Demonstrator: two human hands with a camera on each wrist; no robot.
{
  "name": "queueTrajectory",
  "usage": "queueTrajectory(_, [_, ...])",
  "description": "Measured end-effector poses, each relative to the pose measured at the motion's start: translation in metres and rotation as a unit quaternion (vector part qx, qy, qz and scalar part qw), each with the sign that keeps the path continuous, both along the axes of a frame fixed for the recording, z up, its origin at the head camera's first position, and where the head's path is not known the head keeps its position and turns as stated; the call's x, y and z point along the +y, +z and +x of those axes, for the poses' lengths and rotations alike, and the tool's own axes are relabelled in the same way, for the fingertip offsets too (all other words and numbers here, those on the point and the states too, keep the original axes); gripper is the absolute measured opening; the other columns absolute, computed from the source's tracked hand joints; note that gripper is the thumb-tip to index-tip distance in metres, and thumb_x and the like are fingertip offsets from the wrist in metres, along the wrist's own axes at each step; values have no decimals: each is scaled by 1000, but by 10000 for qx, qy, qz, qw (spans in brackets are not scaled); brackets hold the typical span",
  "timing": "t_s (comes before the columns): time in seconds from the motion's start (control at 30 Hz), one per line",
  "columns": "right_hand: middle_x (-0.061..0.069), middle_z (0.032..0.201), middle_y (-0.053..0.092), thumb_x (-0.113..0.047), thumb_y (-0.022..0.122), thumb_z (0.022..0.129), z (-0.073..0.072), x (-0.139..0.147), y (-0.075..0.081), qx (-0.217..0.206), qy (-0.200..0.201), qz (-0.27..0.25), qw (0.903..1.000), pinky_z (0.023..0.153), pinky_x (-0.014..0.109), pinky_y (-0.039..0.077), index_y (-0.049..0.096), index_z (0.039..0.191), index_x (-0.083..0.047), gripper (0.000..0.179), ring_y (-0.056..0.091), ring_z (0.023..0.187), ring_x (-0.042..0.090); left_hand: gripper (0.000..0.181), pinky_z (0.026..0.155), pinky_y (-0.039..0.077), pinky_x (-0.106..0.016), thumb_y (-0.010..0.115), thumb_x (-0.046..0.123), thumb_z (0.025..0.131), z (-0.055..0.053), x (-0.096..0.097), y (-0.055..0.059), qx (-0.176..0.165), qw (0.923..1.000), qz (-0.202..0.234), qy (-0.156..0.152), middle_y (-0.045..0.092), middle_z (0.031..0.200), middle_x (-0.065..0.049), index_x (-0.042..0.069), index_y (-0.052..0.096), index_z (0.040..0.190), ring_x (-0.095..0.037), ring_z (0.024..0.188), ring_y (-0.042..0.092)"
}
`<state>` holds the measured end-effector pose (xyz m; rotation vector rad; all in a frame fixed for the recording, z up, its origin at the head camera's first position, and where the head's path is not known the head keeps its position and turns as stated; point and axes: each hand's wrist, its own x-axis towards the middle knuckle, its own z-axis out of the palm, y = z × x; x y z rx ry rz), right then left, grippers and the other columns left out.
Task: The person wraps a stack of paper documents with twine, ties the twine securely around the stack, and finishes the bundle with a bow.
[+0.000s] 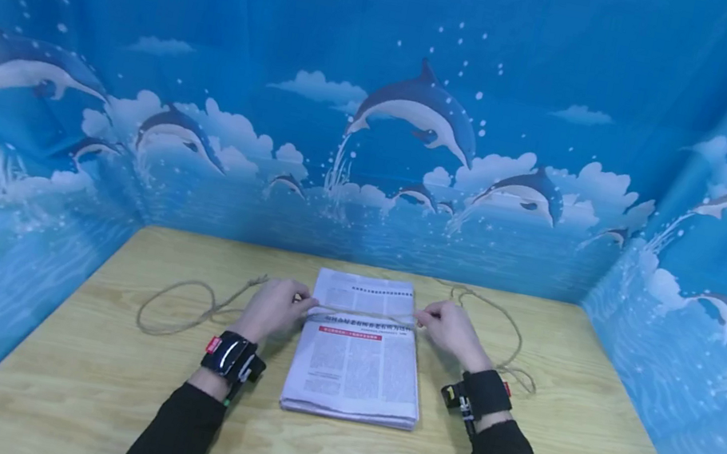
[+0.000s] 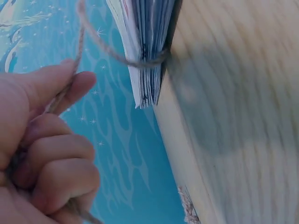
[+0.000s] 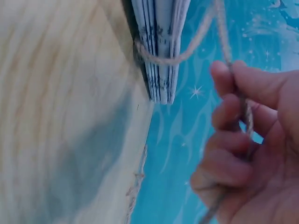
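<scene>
A stack of folded newspapers point(image 1: 359, 376) lies in the middle of the table. Thin brown twine point(image 1: 363, 314) crosses over its upper part, and the wrist views show the twine curving round both side edges of the newspapers point(image 2: 148, 60). At the stack's left side, my left hand point(image 1: 279, 307) pinches the twine between thumb and forefinger, with the other fingers curled round it. My right hand point(image 1: 454, 332) grips the twine at the right side in the same way, fingers curled round the strand point(image 3: 224, 42). What lies under the newspapers is hidden.
A loose loop of twine point(image 1: 170, 331) lies on the table left of the stack. Another twine length point(image 1: 518, 344) curves over the right side. The wooden table point(image 1: 112, 369) is bordered by a blue dolphin-print curtain point(image 1: 283, 18) at the back and sides.
</scene>
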<state>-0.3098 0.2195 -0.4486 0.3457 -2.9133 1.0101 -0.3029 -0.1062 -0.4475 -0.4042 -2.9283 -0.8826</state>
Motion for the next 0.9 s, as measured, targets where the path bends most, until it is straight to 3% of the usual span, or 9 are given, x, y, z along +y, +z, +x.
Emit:
queueTrajectory(0.1, [3, 60, 56, -19, 58, 98, -2, 4, -1, 51, -11, 16, 10000, 53, 27, 36, 73, 79, -2, 29, 40, 50, 12, 22, 47, 35, -28, 66, 28, 94, -1, 0, 0, -96, 9999, -38, -12, 57, 60, 3, 12, 74, 80, -12, 50, 46])
queueTrajectory(0.23, [9, 67, 63, -10, 54, 99, -3, 5, -4, 186, 318, 120, 9992, 56, 27, 41, 72, 86, 0, 25, 47, 54, 11, 21, 47, 37, -26, 64, 22, 95, -2, 1, -3, -270, 9996, -24, -106, 59, 62, 0, 10, 72, 80, -12, 51, 48])
queueTrajectory(0.43, [12, 89, 68, -6, 47, 98, -3, -2, -7, 107, 271, 183, 9994, 65, 30, 48, 66, 103, 0, 20, 56, 69, 13, 16, 51, 40, -27, 64, 23, 95, -1, 4, -4, -20, 9996, -77, -274, 66, 76, 2, 11, 75, 98, -10, 55, 51])
queueTrajectory(0.63, [3, 69, 58, -21, 58, 98, -2, -6, -7, -112, 256, 58, 9996, 54, 28, 39, 70, 90, -8, 19, 46, 57, 15, 15, 53, 42, -27, 67, 25, 94, 0, 8, -5, -5, 9997, -76, -249, 71, 84, 1, 14, 77, 96, -11, 58, 54])
queueTrajectory(0.77, [0, 63, 56, -18, 64, 95, -1, -4, -9, -190, 116, 147, 9996, 52, 26, 36, 74, 82, -8, 19, 44, 53, 13, 11, 61, 48, -28, 70, 22, 91, 0, 9, -8, 12, 9993, -317, -175, 74, 90, -2, 14, 77, 91, -10, 68, 59])
queueTrajectory(0.9, [-1, 62, 57, -16, 66, 92, 1, -4, -9, -331, 17, 341, 9989, 53, 27, 37, 74, 78, -8, 18, 45, 53, 13, 10, 62, 48, -29, 72, 21, 88, -1, 8, -12, 37, 9980, -609, -155, 73, 84, -2, 13, 78, 87, -11, 67, 59])
